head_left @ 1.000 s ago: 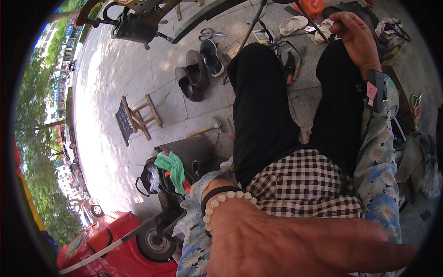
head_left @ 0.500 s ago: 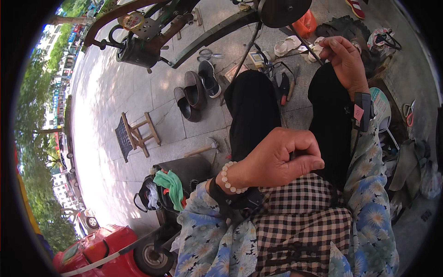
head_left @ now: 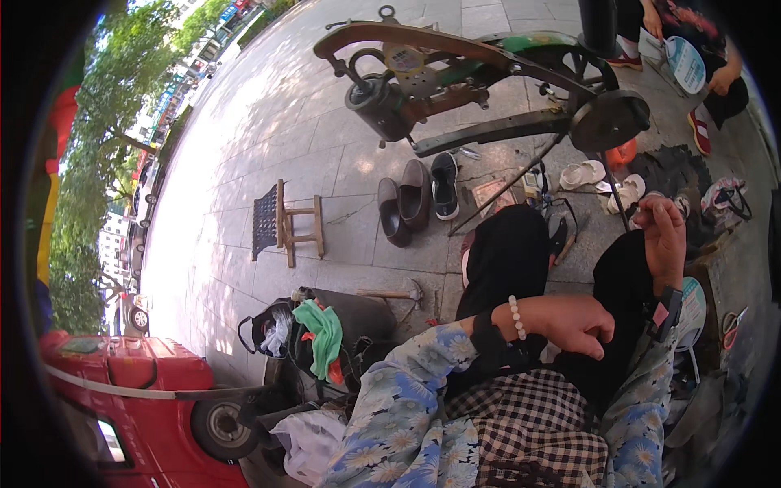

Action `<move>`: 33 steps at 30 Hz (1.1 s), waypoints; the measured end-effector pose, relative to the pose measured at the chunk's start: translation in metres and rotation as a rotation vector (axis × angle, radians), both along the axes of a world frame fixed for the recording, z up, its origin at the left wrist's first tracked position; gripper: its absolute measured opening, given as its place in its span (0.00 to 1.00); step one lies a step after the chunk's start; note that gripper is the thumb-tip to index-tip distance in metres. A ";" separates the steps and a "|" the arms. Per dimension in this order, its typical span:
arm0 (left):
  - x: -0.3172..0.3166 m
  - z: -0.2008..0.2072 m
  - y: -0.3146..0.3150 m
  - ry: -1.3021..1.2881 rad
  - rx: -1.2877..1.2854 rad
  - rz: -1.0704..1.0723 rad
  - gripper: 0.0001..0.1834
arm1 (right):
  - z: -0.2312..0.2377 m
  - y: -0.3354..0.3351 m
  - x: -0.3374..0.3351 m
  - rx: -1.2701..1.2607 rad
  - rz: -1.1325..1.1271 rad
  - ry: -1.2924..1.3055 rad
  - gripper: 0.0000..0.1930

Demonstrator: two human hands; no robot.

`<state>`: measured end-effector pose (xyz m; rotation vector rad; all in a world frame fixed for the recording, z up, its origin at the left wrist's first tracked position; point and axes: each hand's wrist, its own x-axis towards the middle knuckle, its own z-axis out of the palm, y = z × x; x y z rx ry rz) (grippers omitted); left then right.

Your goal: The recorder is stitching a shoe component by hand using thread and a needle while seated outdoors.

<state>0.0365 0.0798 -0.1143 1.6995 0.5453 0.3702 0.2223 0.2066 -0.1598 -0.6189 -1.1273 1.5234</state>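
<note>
Left hand (head_left: pixel 572 325), fingers bent, is near a checked cloth apron (head_left: pixel 537 415); right hand (head_left: pixel 665 232), fingers curled, by the right knee (head_left: pixel 620 264); any grip is unclear. Slabbed paving (head_left: pixel 325 154) opens leftward; a curved metal machine (head_left: pixel 492 133) stands ahead.

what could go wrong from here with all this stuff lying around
The hammer lies loose on the paving, so a foot might catch it. The machine's thin metal leg passes close to the left knee; a shift could knock it. The right hand, reaching outward and down, might meet the scissors.
</note>
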 end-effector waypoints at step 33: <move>-0.023 0.012 0.081 -0.192 0.082 0.278 0.13 | 0.068 0.009 -0.050 -0.139 0.153 0.148 0.10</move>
